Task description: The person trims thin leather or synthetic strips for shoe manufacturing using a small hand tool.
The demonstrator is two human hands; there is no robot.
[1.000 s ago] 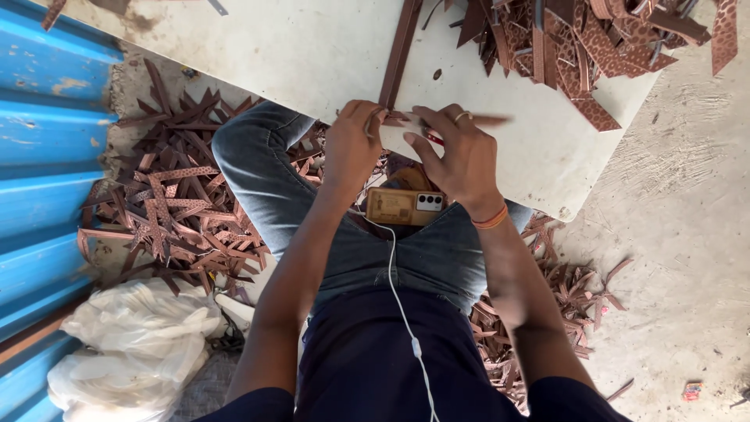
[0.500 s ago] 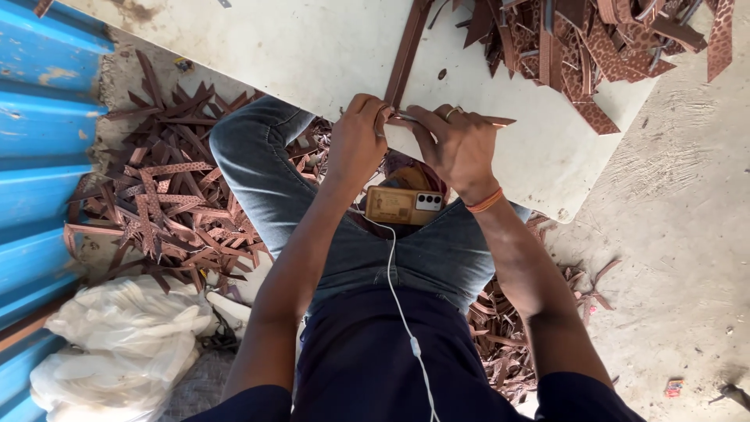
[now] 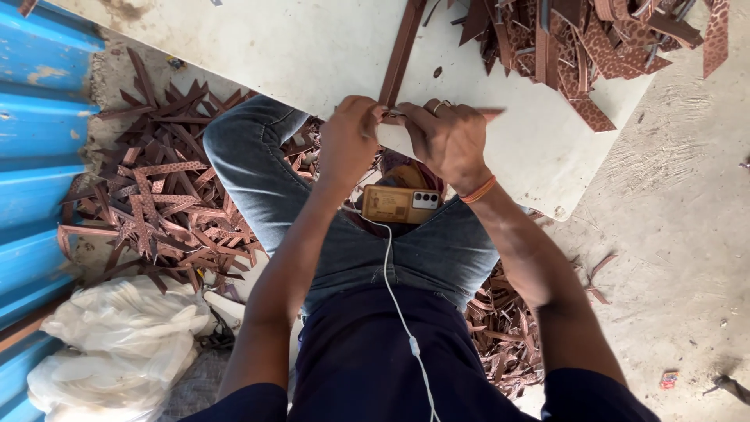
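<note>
Brown strip (image 3: 400, 55) lies on the white board (image 3: 297, 47), its near end pinched between my left hand (image 3: 349, 141) and right hand (image 3: 447, 141); a phone (image 3: 400, 205) rests on my lap, offcuts (image 3: 168, 203) litter the floor

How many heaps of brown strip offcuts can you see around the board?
3: one pile on the ground by the blue wall, one on the white board's far right, one under the right arm. More may be hidden under the legs.
</note>
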